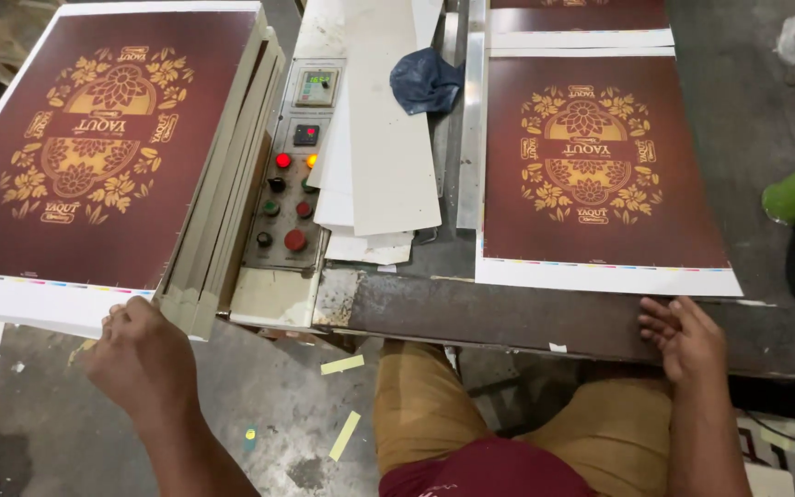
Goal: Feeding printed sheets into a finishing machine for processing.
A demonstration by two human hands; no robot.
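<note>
Left hand [140, 354] grips the near edge of the top maroon sheet [94, 138] on the stack [218, 230] at left. Right hand [683, 336] lies open, fingertips touching the printed sheet [600, 166] flat on the metal table [508, 317].

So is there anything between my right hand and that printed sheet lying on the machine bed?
Nothing visible. The right hand rests on the dark metal bed, fingertips just short of the white bottom margin of the maroon printed sheet. Only bare bed lies between them. The blue cloth and the white card strips sit off to the left.
</note>
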